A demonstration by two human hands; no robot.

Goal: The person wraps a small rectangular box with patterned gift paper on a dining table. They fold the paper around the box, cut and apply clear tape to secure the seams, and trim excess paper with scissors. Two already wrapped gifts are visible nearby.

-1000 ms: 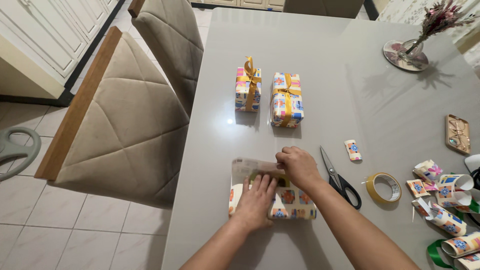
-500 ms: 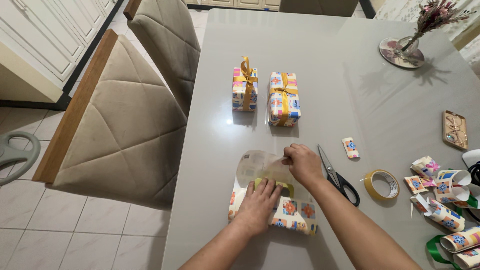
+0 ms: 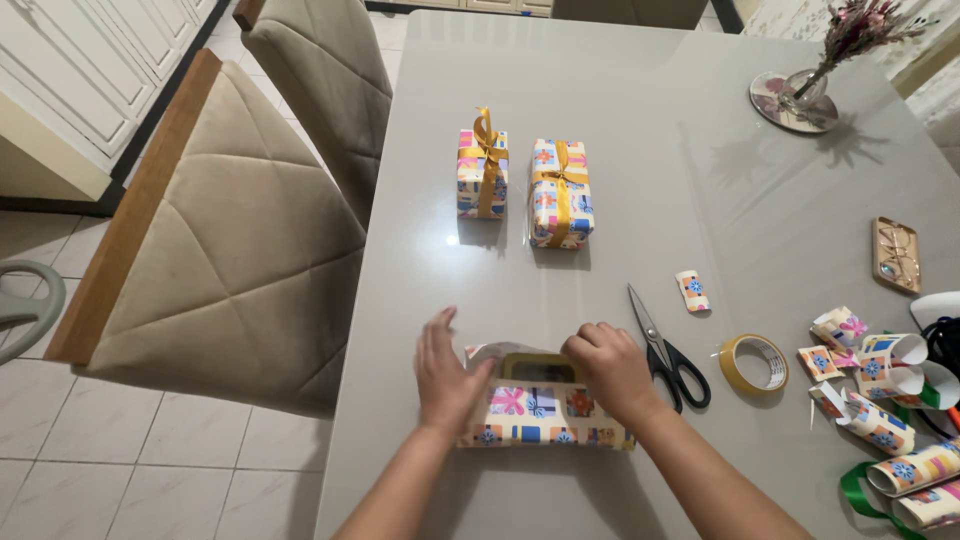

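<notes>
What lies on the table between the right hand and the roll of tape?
In the head view, black-handled scissors lie between the right hand and the tape roll.

The box [image 3: 541,368] is mostly hidden by patterned wrapping paper [image 3: 540,418] and by the left hand [image 3: 448,375] and right hand [image 3: 608,370], so its sides cannot be seen. The paper scraps [image 3: 880,385] and green ribbon [image 3: 862,492] run off the right edge. The flowers [image 3: 868,25] are cut off at the top.

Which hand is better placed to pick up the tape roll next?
Right. The right hand lies nearer the tape roll; the left hand is on the far side of the half-wrapped box.
</notes>
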